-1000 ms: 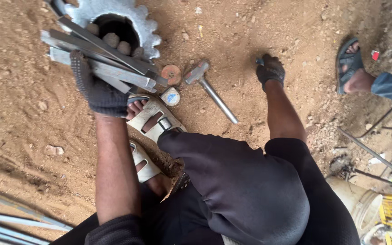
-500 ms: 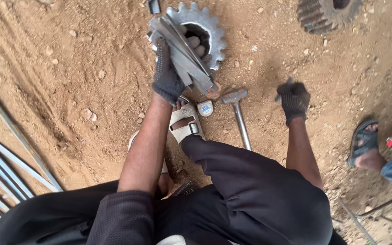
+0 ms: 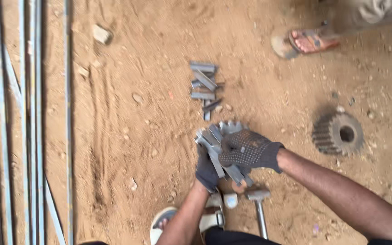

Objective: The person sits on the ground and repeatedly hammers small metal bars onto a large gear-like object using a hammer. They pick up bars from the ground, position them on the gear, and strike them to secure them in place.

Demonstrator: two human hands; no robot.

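On the sandy dirt ground (image 3: 128,136), both gloved hands, left hand (image 3: 206,169) and right hand (image 3: 247,149), clenched a bundle of flat metal pieces (image 3: 214,147) above a hammer (image 3: 259,199).

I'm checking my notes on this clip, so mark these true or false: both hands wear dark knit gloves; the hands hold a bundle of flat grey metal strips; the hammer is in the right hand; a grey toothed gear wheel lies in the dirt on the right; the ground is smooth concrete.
1. Both hands wear dark knit gloves. True: left hand, right hand.
2. The hands hold a bundle of flat grey metal strips. True.
3. The steel-headed hammer is in the right hand. False: it lies on the ground below the hands.
4. A grey toothed gear wheel lies on the right. True.
5. The ground is smooth concrete. False: it is loose brown dirt.
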